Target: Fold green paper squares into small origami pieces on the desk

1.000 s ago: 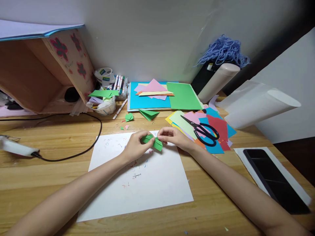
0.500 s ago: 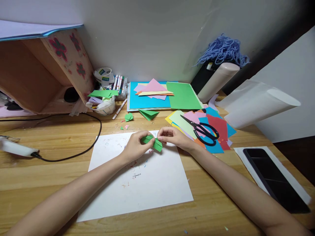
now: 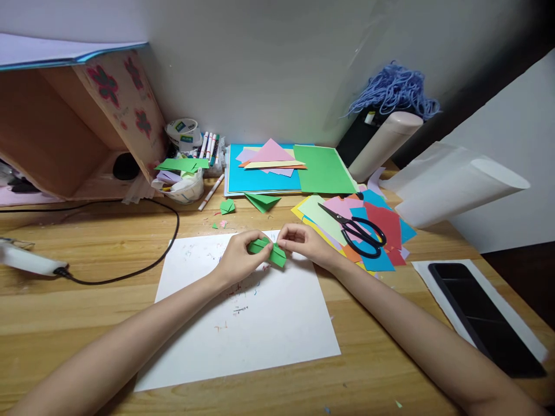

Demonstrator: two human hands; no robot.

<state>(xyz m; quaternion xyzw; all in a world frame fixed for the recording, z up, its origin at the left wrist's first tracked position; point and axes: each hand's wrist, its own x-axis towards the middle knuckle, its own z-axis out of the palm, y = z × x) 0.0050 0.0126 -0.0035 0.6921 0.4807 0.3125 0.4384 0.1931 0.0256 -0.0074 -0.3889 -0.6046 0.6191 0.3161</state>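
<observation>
Over the far part of a marked white sheet of paper (image 3: 286, 323), both of my hands are on a small folded piece of green paper (image 3: 277, 257). My left hand (image 3: 240, 254) grips it, thumb on the near side and fingers curled behind. With its thumb and fingertips pinched together, my right hand (image 3: 306, 241) is at the paper's upper right edge; the fingertips partly hide the contact. Beyond the sheet lie a small folded green paper (image 3: 227, 207) and a green folded triangle (image 3: 262, 201).
Black-handled scissors (image 3: 353, 228) rest on coloured paper scraps (image 3: 384, 222) to the right. Farther right is a phone (image 3: 477, 312). A tub of scraps (image 3: 184, 188), a marker (image 3: 211, 192) and a black cable (image 3: 173, 245) are on the left. Stacked coloured paper (image 3: 264, 182) lies at the back.
</observation>
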